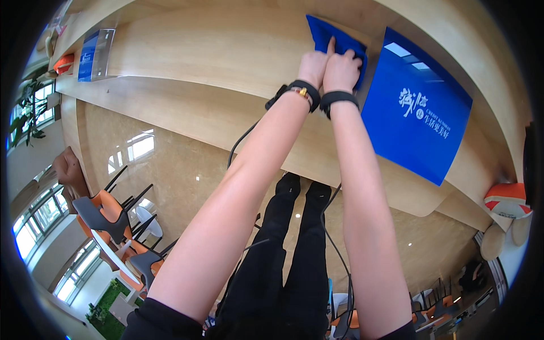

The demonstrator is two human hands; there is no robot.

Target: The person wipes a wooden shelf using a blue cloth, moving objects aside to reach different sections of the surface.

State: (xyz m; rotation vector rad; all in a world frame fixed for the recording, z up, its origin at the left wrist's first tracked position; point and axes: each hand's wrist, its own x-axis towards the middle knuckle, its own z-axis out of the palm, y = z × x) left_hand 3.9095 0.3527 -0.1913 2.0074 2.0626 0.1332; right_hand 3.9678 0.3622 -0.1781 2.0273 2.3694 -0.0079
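Note:
A blue cloth [319,32] lies crumpled on the pale wooden shelf [212,46], close to its right-hand divider. My right hand [342,71] rests on the cloth with its fingers bent over the right part of it. Close against it on the left is my left hand [313,67], also at the cloth. One finger points forward over the fabric; most of the left fingers are hidden. Just right of my hands is a glossy blue panel [408,140] bearing white writing. Both wrists wear black bands with cables.
A clear acrylic holder with a blue face [88,59] stands at the shelf's left end. Orange-and-white balls [508,197] sit at the far right, and another orange ball [64,63] at the far left. Chairs [112,214] and a round white table [114,257] stand behind on the left.

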